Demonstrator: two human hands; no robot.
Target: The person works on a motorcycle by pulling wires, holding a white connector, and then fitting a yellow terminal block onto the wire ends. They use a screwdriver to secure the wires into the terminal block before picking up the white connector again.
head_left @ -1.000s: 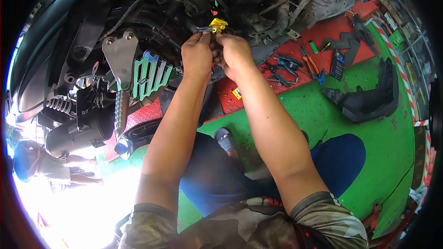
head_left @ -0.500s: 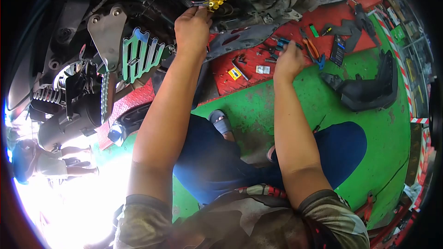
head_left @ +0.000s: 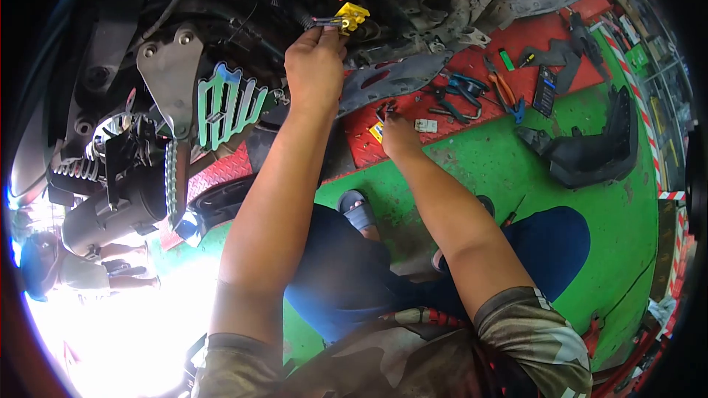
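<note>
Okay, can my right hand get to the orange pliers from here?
Probably yes. The orange pliers lie uncovered on the red platform, off to the right of your right hand. The blue-handled tools lie partly between, but low enough to reach over.

Reaching forward with left arm [head_left: 269, 199] and right arm [head_left: 453, 210] — pinching with the raised left hand [head_left: 316, 68], reaching lower and inward with the right hand [head_left: 399, 138] — fingertips hard to make out.
</note>
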